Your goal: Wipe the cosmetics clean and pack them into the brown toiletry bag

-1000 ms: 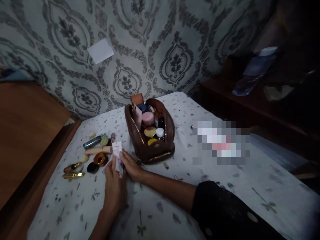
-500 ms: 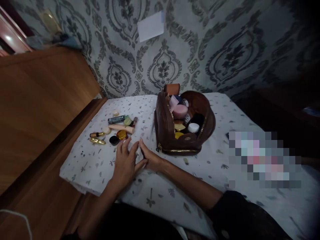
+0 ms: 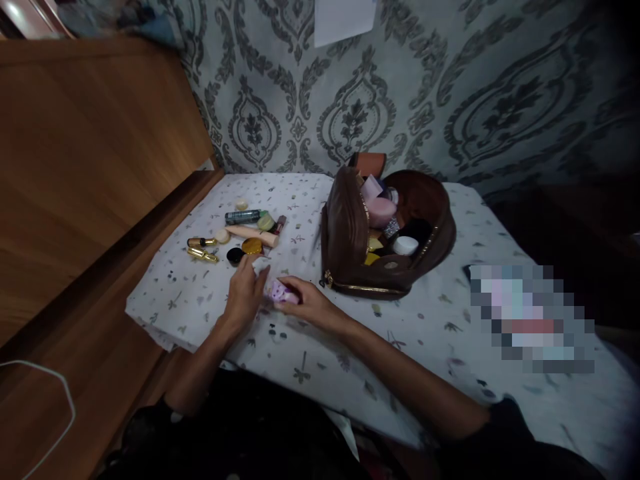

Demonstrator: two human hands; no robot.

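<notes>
My right hand [image 3: 315, 305] is closed on a small purple-and-white packet [image 3: 284, 293], held low over the cloth in front of the bag. Close beside it, my left hand [image 3: 244, 292] pinches a white tissue-like piece [image 3: 261, 265] between thumb and fingers. Just beyond my left hand lie a round amber jar [image 3: 252, 245] and a black round lid or pot [image 3: 235, 256]. A peach-coloured tube [image 3: 253, 235] rests behind them. To the right stands a brown bag [image 3: 345, 247], unzipped and full of cosmetics, including a white-lidded jar [image 3: 406, 246].
Gold tubes [image 3: 202, 255], a dark teal tube [image 3: 243, 217] and small round pots lie on the left of the patterned white cloth [image 3: 310, 360]. A wooden cabinet [image 3: 100, 127] borders the left side. A patterned wall [image 3: 300, 100] rises behind. A blurred patch covers something at right.
My hands, earlier together around something white, have drawn slightly apart. The purple packet now shows in my right hand and the white piece in my left. The camera view has tilted down and shifted left.
</notes>
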